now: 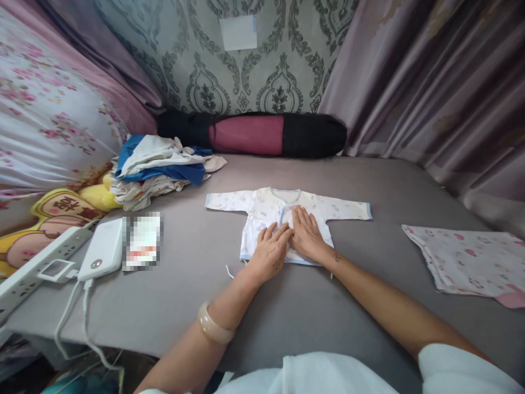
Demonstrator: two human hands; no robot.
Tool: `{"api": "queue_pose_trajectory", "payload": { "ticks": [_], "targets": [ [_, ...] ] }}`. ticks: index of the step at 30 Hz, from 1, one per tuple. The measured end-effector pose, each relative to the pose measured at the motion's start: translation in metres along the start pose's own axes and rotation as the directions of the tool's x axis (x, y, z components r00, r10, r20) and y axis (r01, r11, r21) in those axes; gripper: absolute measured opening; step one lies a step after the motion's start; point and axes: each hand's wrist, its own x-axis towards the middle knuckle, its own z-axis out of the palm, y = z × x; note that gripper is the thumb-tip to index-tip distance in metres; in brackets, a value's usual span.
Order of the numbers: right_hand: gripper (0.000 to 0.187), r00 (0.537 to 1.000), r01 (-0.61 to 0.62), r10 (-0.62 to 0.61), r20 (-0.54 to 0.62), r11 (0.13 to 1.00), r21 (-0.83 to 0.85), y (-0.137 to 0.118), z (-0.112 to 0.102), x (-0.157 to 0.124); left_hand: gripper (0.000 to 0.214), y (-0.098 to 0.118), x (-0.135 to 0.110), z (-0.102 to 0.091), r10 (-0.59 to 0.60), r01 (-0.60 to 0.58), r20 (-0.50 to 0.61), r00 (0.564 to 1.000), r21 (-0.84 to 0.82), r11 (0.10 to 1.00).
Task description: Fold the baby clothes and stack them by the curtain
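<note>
A small white baby shirt (254,224) with a faint print and light blue trim lies spread on the grey sheet, both sleeves stretched out sideways. My left hand (271,249) rests on its lower front, fingers extended over the cloth. Beside it, my right hand (307,234) lies flat on the middle of the chest, fingers pointing up toward the neckline. The two hands nearly meet at the front opening and cover part of it. Thin white ties stick out near the bottom hem. Neither hand grips anything.
A pile of clothes (159,164) sits at back left, near a black and dark-red long bag (246,134) along the wall. At left are a power bank (102,249), a power strip (39,268) and yellow plush toys (61,210). A folded printed cloth (471,260) lies right.
</note>
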Motion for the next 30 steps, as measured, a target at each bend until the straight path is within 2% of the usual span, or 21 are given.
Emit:
{"api": "queue_pose_trajectory", "payload": {
  "ticks": [5, 8, 11, 17, 24, 26, 30],
  "targets": [
    [0.056, 0.999, -0.031, 0.031, -0.020, 0.999, 0.010, 0.009, -0.013, 0.024, 0.047, -0.004, 0.000, 0.003, -0.024, 0.024, 0.001, 1.000, 0.005, 1.000],
    [0.040, 0.998, -0.028, 0.030, -0.063, 0.999, 0.034, 0.021, -0.027, 0.045, 0.041, -0.006, 0.000, 0.003, -0.012, 0.012, 0.007, 1.000, 0.018, 1.000],
    [0.037, 0.994, -0.064, 0.068, -0.090, 0.997, 0.039, 0.035, -0.039, 0.067, 0.037, -0.005, 0.001, 0.001, -0.015, 0.015, -0.006, 1.000, 0.012, 1.000],
    [0.020, 0.990, 0.107, -0.112, 0.091, 0.993, 0.050, 0.050, -0.043, 0.100, 0.036, -0.005, 0.002, 0.001, -0.019, 0.018, -0.028, 0.999, -0.019, 1.000],
    [0.011, 0.957, 0.110, -0.109, 0.269, 0.994, 0.012, 0.053, -0.049, 0.115, 0.045, -0.006, 0.001, 0.004, -0.061, 0.061, 0.030, 0.998, -0.015, 0.998],
    [0.013, 0.967, 0.112, -0.112, 0.227, 0.994, 0.015, 0.051, -0.048, 0.112, 0.046, -0.006, 0.001, 0.004, -0.061, 0.061, 0.033, 0.998, -0.011, 0.998],
    [0.021, 0.998, 0.052, -0.051, -0.038, 0.998, 0.026, 0.041, -0.035, 0.101, 0.047, -0.005, 0.002, 0.003, -0.062, 0.063, 0.050, 0.997, -0.007, 0.998]
  ]
}}
